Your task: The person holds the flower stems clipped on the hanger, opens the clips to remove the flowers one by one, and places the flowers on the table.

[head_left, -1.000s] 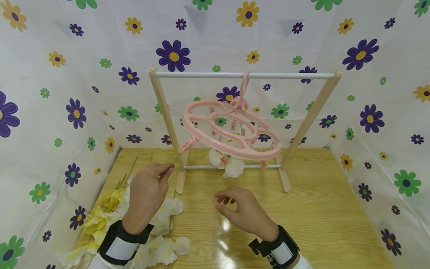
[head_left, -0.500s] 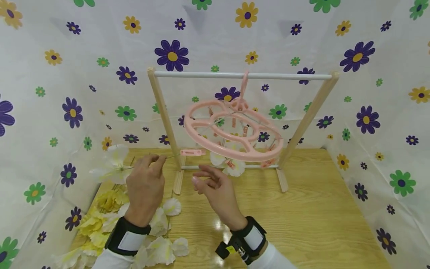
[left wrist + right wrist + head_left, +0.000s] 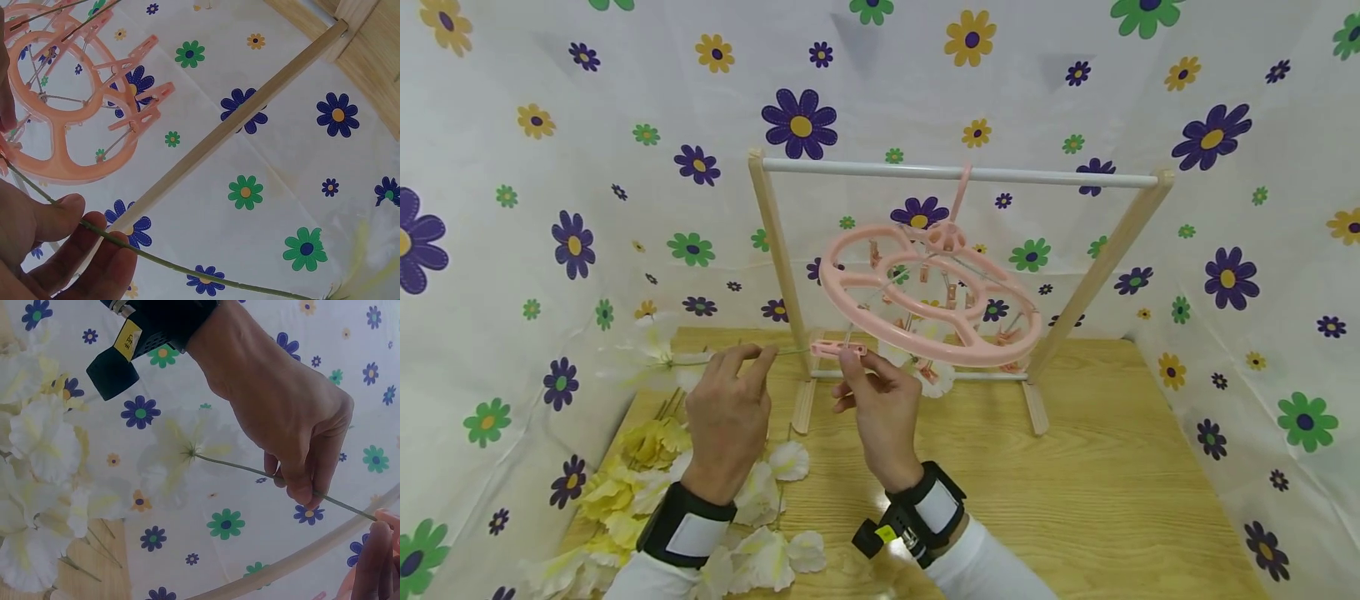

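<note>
My left hand (image 3: 726, 417) pinches the thin green stem (image 3: 181, 269) of a white artificial flower (image 3: 181, 456) between thumb and fingers. Its bloom points left, and the bare stem end points right. That end meets the left tip of a pink clothespin (image 3: 829, 349); whether it sits between the clothespin's jaws I cannot tell. My right hand (image 3: 883, 408) pinches the clothespin's other end, thumb in front. The clothespin is attached to a round pink drying hanger (image 3: 895, 332), which hangs tilted above both hands. Another white flower (image 3: 937, 382) hangs under the hanger, partly hidden.
A wooden stand with a white top rod (image 3: 865, 169) carries the hanger. More clothespins (image 3: 144, 53) dangle from the ring. Yellow flowers (image 3: 651, 442) and white flowers (image 3: 760, 558) lie at the table's left. Flower-printed cloth (image 3: 700, 125) encloses the wooden table (image 3: 1112, 467).
My right hand has moved left and up and now holds the clothespin. The clothespin has swung level. My left hand has shifted slightly left, and its flower has come into view.
</note>
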Demonstrator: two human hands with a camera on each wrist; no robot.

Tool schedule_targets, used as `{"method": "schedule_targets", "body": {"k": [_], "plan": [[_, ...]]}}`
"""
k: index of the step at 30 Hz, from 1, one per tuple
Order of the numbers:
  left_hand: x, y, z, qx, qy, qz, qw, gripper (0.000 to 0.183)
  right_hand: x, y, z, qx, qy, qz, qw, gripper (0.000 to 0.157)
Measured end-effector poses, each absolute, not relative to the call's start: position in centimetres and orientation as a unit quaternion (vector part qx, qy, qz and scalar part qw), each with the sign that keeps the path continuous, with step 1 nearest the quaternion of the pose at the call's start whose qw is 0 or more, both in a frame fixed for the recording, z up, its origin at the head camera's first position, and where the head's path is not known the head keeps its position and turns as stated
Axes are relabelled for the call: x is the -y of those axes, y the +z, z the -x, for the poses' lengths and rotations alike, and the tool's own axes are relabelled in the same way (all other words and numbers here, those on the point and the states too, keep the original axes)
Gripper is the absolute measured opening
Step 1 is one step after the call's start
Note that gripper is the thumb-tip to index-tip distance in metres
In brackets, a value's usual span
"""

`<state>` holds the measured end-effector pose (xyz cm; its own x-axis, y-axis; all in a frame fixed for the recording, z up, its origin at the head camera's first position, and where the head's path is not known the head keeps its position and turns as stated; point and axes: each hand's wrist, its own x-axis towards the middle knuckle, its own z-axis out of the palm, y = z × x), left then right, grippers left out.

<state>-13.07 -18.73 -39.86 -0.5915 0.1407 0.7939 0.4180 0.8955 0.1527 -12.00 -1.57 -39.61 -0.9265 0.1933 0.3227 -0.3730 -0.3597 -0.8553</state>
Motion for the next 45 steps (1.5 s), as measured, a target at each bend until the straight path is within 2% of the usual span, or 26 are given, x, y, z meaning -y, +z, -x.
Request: {"method": "schedule_targets", "body": {"k": [13, 17, 20, 24, 29, 34, 38, 45], "plan": [[19.5, -39.6, 13.4, 0.876, -0.177, 0.156, 0.420, 0.027, 0.4, -40.9, 12.2, 0.535, 0.807, -0.108, 0.226, 0.024], [20.9, -37.3, 13.7, 0.858, -0.244, 0.125, 0.434, 0.014, -0.1, -41.1, 12.4, 0.543, 0.806, -0.095, 0.216, 0.025], [22.6, -34.9, 14.5, 0.845, -0.286, 0.095, 0.442, 0.017, -0.5, -41.3, 12.5, 0.542, 0.813, -0.075, 0.198, 0.026], [24.9, -32.5, 16.0, 0.846, -0.315, 0.077, 0.423, 0.020, -0.8, -41.3, 12.6, 0.533, 0.828, -0.054, 0.167, 0.022], [27.7, -30.7, 18.5, 0.884, -0.300, 0.073, 0.352, 0.020, -1.3, -41.3, 12.6, 0.535, 0.832, -0.060, 0.137, 0.016], [29.8, -30.0, 21.4, 0.938, -0.270, 0.030, 0.214, 0.027, -1.5, -41.1, 12.9, 0.541, 0.828, -0.078, 0.127, 0.024], [31.1, -31.0, 23.8, 0.958, -0.264, 0.000, 0.109, 0.031, -1.4, -41.1, 12.9, 0.551, 0.825, -0.081, 0.100, 0.029], [32.8, -33.9, 27.1, 0.966, -0.255, -0.049, -0.007, 0.029, -1.2, -41.9, 12.0, 0.589, 0.804, -0.073, 0.040, 0.044]]}}
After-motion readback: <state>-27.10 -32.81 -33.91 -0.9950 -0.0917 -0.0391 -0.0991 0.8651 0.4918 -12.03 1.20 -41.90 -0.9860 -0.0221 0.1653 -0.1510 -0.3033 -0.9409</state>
